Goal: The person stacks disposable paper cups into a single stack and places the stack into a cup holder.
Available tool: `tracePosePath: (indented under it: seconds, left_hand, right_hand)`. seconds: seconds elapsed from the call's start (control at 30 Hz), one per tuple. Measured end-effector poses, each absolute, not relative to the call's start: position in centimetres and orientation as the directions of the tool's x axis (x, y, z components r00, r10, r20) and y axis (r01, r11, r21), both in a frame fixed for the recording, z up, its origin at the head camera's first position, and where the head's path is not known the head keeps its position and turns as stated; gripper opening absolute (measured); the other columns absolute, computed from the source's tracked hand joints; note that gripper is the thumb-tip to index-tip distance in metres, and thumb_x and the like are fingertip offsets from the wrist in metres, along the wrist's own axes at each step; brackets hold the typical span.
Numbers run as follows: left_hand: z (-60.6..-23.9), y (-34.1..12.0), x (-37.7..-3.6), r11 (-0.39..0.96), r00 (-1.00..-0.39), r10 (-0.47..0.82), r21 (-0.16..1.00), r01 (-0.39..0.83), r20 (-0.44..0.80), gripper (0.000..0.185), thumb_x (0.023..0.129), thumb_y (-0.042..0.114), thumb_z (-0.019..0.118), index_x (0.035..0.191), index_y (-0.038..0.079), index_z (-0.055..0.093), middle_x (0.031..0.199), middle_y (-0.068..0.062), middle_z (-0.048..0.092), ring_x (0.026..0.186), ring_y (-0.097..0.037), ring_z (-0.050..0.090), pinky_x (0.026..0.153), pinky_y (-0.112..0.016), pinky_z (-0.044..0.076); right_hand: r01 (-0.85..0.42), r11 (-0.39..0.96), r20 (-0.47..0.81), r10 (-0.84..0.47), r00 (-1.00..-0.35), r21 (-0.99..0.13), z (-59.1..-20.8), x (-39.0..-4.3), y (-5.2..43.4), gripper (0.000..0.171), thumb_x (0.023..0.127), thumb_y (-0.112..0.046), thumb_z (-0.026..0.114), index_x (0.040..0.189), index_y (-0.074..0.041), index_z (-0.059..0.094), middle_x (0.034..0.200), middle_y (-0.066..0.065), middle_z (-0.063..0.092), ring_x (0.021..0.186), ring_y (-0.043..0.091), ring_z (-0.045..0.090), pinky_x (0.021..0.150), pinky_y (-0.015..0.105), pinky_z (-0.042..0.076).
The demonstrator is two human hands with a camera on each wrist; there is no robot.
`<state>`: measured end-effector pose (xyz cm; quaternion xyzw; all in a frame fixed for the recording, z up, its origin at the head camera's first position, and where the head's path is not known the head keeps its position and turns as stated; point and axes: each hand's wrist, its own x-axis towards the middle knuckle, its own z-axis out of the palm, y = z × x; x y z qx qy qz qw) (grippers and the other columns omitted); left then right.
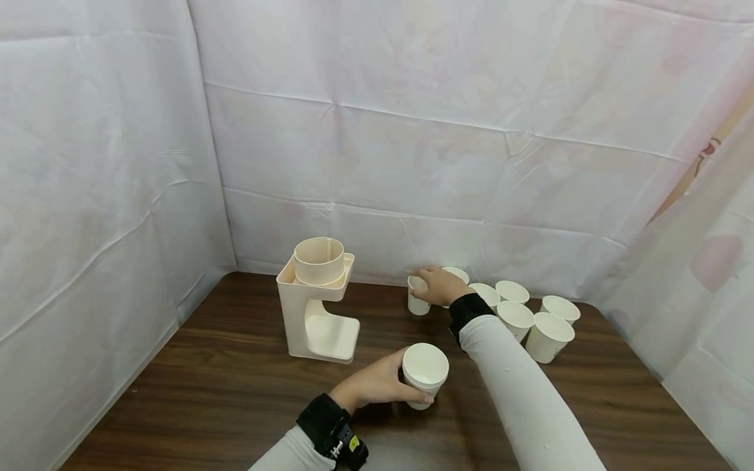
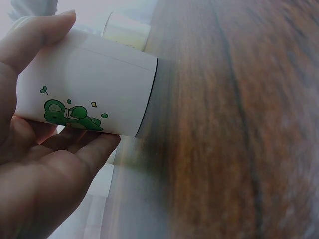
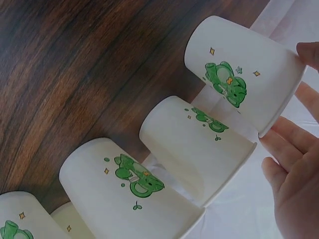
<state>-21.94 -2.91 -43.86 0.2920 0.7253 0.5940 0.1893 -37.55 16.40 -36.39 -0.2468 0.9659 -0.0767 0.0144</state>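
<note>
Surface [image 1: 235, 392] of dark brown wood spreads across the head view, with pale cloth [image 1: 412, 144] hanging on its left, right and far sides. At the near middle, the left hand [image 1: 379, 379] has its grip around the near cup [image 1: 425, 367], which is white and upright; a second edge runs just below its rim. Farther off, by the far cloth, the right hand [image 1: 442, 286] holds the far cup [image 1: 419, 305], also upright, from above by its rim. Six more cups [image 1: 549, 337] stand close together to the right, some partly hidden by the right arm. On the left stands a cream stand [image 1: 294, 320] with a round holder [image 1: 321, 261] on top and a flat foot below. Both arms wear white sleeves [image 1: 524, 386] and black wristbands [image 1: 321, 418].

From the left wrist, the thumb lies on one side of the near cup and the fingers on the other, beside a green cartoon figure [image 2: 72, 115]. Whether its base touches the surface I cannot tell.

From the right wrist, the grip spans the far cup's rim, thumb and fingertips at opposite sides. Other cups printed with similar green figures line up beside it.
</note>
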Motion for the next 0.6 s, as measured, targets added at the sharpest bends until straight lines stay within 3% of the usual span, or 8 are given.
tracePosePath:
  seconds: [0.6]
  left_hand:
    - [-43.75, -3.03, -22.00, 0.116, -0.744, 0.665, 0.975, 0.191, 0.066, 0.071, 0.080, 0.012, 0.085, 0.141, 0.019, 0.049, 0.120, 0.008, 0.063, 0.113, -0.010, 0.058, 0.100, -0.032, 0.042]
  right_hand:
    - [-0.509, 0.842, 0.019, -0.514, -0.858, -0.177, -35.69, -36.80, 16.11, 0.049, 0.092, -0.036, 0.068, 0.133, -0.010, 0.061, 0.131, 0.021, 0.058, 0.115, 0.034, 0.058, 0.095, 0.049, 0.048]
